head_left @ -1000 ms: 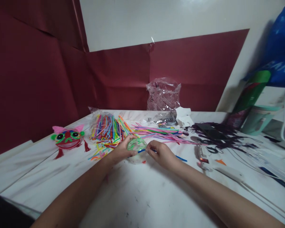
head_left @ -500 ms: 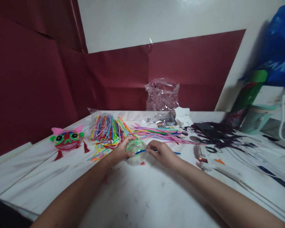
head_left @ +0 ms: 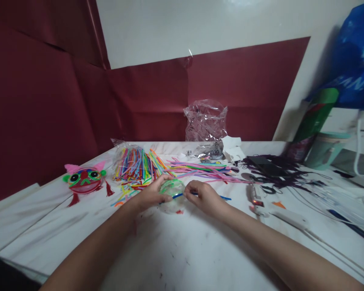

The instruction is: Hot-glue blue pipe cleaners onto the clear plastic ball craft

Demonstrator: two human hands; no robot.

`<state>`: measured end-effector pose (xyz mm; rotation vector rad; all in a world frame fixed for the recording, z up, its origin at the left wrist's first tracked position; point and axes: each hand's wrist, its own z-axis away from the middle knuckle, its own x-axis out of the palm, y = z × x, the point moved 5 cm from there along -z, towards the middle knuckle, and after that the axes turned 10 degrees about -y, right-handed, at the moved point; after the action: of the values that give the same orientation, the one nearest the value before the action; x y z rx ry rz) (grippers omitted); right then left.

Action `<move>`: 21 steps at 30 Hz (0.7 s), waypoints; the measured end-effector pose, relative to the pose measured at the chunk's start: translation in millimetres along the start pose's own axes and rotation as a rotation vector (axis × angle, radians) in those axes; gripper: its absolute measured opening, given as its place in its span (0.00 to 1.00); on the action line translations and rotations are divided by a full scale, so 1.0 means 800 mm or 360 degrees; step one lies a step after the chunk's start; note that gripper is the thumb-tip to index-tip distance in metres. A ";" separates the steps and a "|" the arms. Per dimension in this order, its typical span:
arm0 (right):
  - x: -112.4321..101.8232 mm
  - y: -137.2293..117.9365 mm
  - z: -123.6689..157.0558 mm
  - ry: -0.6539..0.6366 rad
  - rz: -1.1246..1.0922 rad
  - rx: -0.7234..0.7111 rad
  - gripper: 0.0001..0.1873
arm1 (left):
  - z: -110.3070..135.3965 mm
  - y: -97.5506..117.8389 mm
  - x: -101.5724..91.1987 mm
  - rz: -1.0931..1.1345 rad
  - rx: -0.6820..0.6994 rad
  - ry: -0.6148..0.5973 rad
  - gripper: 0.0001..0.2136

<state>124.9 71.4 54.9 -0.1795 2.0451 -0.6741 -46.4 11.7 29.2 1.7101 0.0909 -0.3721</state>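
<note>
In the middle of the head view, a clear round plastic piece [head_left: 171, 207] with green fuzzy strips on its upper part sits in my left hand [head_left: 156, 191]. The thumb lies over its near side and the fingers curl behind its top. My right hand [head_left: 202, 196] pinches a blue pipe cleaner [head_left: 178, 195] that runs across the front of the round piece. The pipe cleaner's free end sticks out to the right, past the knuckles. A small red bit shows at the bottom of the round piece.
A finished pink-eared mask [head_left: 85, 180] lies at the left. Behind my hands are a bag of colourful pipe cleaners [head_left: 132, 163] and a loose pile of pink ones [head_left: 200, 167]. To the right are a glue gun [head_left: 288, 214], a dark phone [head_left: 265, 165], purple strands and a pale green cup [head_left: 326, 151].
My right hand has shifted very slightly left along the blue pipe cleaner, towards the round piece. My left hand keeps its hold. The whole view has slid a little.
</note>
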 end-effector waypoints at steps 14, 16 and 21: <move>-0.008 -0.002 0.002 -0.0150 -0.0053 -0.0134 0.07 | 0.004 0.008 -0.004 -0.0215 0.0080 -0.0044 0.33; -0.007 -0.004 0.003 -0.0141 -0.0021 -0.0163 0.06 | 0.005 0.009 -0.003 -0.0177 0.0072 -0.0096 0.35; -0.004 -0.006 0.004 -0.0128 0.0028 -0.0158 0.07 | 0.008 0.012 0.001 -0.0214 -0.0042 -0.0158 0.35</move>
<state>128.9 67.6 58.2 -0.2422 2.0018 -0.5468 -44.6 3.5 37.4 1.6612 0.1375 -0.5527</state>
